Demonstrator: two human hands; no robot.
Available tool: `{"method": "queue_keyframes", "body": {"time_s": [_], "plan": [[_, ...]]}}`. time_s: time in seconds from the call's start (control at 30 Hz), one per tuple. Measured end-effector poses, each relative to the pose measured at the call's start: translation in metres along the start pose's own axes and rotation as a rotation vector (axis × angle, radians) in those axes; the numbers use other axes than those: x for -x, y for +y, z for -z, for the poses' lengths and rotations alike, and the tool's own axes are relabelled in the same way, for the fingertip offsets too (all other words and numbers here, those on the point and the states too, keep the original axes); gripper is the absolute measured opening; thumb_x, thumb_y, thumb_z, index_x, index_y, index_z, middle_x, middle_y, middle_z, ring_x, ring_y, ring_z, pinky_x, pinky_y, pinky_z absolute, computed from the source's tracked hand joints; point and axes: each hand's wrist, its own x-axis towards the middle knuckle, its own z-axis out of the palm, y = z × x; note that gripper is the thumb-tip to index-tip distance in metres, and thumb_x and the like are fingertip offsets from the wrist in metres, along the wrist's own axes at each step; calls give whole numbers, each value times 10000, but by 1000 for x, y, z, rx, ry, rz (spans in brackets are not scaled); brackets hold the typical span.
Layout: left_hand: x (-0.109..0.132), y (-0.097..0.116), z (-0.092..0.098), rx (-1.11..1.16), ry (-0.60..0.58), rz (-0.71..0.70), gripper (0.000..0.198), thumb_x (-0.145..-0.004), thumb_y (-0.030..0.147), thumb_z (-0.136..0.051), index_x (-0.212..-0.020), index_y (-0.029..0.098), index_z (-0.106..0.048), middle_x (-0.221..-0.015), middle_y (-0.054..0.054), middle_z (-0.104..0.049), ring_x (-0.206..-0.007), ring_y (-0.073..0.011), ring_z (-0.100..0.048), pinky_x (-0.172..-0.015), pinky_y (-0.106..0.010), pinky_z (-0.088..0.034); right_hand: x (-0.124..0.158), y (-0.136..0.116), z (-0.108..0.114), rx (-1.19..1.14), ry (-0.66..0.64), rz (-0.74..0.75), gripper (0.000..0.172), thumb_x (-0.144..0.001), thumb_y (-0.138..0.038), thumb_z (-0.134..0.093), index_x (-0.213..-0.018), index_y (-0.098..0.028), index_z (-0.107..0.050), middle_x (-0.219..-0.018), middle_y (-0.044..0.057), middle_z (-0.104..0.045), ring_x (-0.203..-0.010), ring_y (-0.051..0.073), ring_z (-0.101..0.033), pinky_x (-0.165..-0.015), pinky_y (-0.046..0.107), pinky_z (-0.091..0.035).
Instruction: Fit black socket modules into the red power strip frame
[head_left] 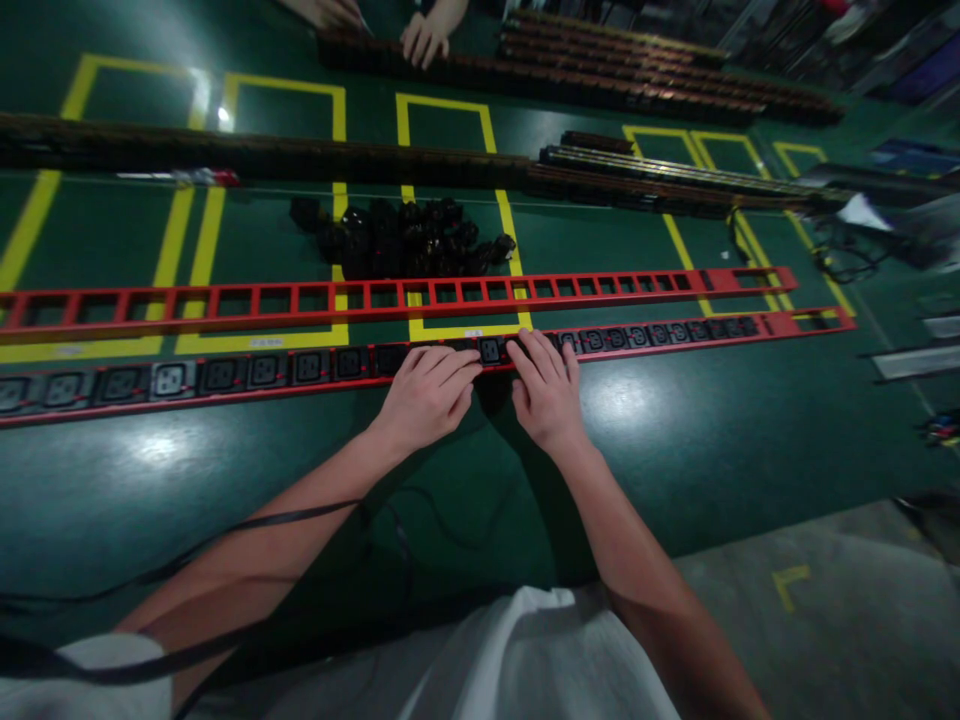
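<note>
Across the table [712,450], left to right: strip [225,375], long axis sideways, sockets up. Left of centre: left hand [427,395], palm down, fingers flat on the strip, gripping nothing. Between the two sets of fingertips: socket [490,350], about equally near each. Right of it: right hand [547,390], likewise flat, nothing clasped. Beyond, parallel: open frame [300,298], then black pile [405,240].

No writing can be read. Small white labels [266,342] on the green table top [675,450], at the far side of the long red metal socket strip [637,337], are blurred; markings on its black sockets [490,350] are too small.
</note>
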Motion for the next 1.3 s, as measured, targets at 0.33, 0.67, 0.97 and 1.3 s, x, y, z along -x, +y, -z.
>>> {"method": "queue_keyframes", "body": {"time_s": [0.33, 0.67, 0.97, 1.3], "plan": [[1, -1, -1, 71, 16, -18, 254, -933, 131, -522, -1080, 169, -726, -1143, -96, -749, -983, -236, -638, -845, -419, -520, 0, 1, 0, -8, -7, -10, 590, -952, -178, -461, -1538, -242, -434, -1595, 89, -449, -1500, 245, -379, -1265, 542, -164], [2, 0, 0, 5, 48, -42, 236, -921, 124, -553, -1076, 175, -724, -1175, -57, -750, -976, -225, -634, -856, -412, -482, 0, 1, -1, -8, 2, -8, 571, -948, -180, -464, -1516, -231, -460, -1588, 90, -458, -1496, 243, -385, -1264, 542, -173], [1, 1, 0, 0, 30, -30, 242, -921, 125, -555, -1088, 171, -724, -1185, -62, -743, -976, -230, -623, -847, -414, -483, 0, 1, -1, -5, 13, -4, 567, -944, -180, -458, -1509, -231, -464, -1584, 89, -465, -1492, 241, -392, -1261, 540, -182], [1, 0, 0, 26, -10, 5, 243, -919, 121, -545, -1056, 187, -735, -1191, -72, -739, -1005, -243, -622, -855, -433, -486, 0, 0, 0, 3, -10, -14, 584, -946, -182, -460, -1526, -244, -449, -1594, 87, -450, -1500, 247, -379, -1261, 543, -175]]}}
